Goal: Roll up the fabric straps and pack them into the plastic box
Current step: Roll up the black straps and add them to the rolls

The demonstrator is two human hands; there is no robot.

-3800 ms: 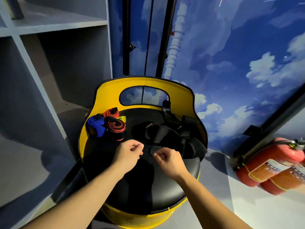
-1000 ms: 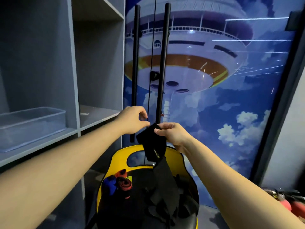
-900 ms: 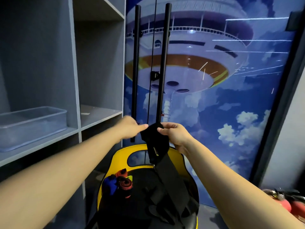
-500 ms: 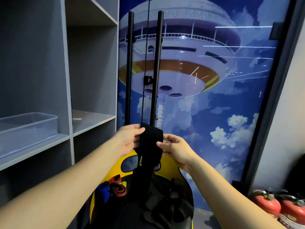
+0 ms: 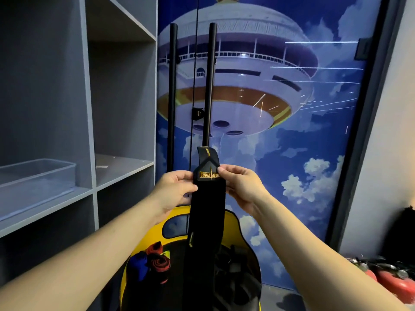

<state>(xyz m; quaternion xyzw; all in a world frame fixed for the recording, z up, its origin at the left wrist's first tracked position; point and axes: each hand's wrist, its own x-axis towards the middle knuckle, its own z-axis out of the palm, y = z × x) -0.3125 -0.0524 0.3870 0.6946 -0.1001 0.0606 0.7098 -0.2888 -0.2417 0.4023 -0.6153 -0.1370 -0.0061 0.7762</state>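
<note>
Both hands are pinching the upper end of a black strap (image 5: 207, 207) from opposite edges: the left hand (image 5: 173, 191) is gripping its left edge with thumb and curled fingers, and the right hand (image 5: 241, 186) is gripping its right edge just beside the yellow-lettered label (image 5: 210, 175). Held out in front of the person, the strap is hanging with its long axis vertical, slightly tilted, its narrower loop end pointing up above the fingers and its unrolled length trailing straight down. Its lower part is running down in front of a yellow chair (image 5: 235, 223) with a black seat, where it is merging with a dark heap of other straps (image 5: 233, 272); where it ends is too dark to tell. On the left of that seat, a blue roll (image 5: 139, 267) and two red rolls (image 5: 158, 261) are sitting close together. Further left, a clear plastic box (image 5: 38, 178) is resting on a grey shelf (image 5: 45, 205), well apart from the strap. Behind the hands, two black vertical bars (image 5: 208, 86) are standing against a blue mural wall (image 5: 292, 131), and red fire extinguishers (image 5: 390, 279) are lying at the lower right.
</note>
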